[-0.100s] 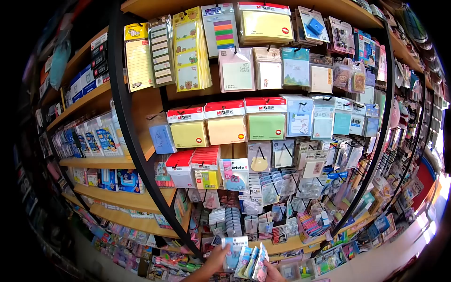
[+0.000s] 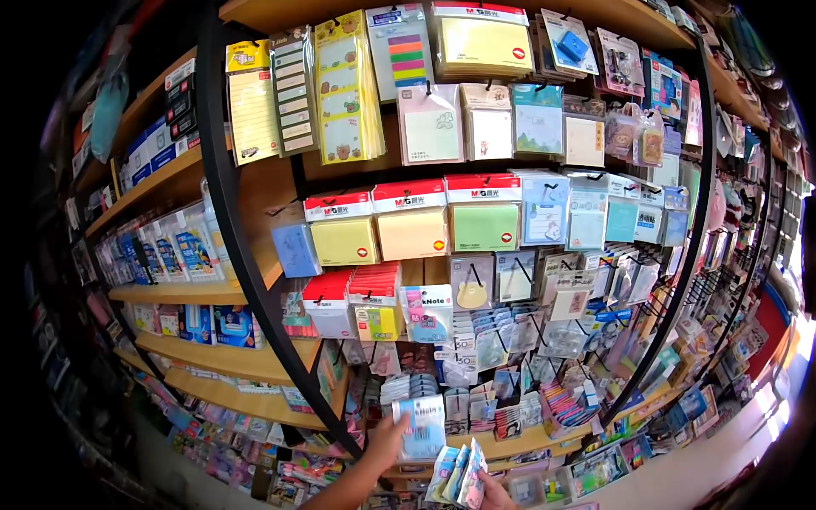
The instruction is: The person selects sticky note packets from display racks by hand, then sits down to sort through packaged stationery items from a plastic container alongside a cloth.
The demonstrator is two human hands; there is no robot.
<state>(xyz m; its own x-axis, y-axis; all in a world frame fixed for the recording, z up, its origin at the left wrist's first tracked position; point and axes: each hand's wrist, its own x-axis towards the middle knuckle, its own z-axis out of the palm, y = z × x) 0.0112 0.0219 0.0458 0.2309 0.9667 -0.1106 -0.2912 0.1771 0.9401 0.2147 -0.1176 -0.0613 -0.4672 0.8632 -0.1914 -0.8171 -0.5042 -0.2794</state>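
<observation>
The left hand [image 2: 388, 440] grips a blue kNote pack [image 2: 423, 432] by its edge, apparently leaving the label legible; the right hand [image 2: 496, 493] clasps several fanned packs [image 2: 456, 476], presumably as one bundle.

Bare left forearm [image 2: 350, 486], left hand [image 2: 388, 440] and right hand [image 2: 495, 492]

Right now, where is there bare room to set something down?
The left shelf shows a bare wooden strip in front of the blue packs, and the pale floor looks open right of the bottom bins. It is crowded along the hanging notepads and where the left hand holds a blue packet and the right hand several small packets.
</observation>
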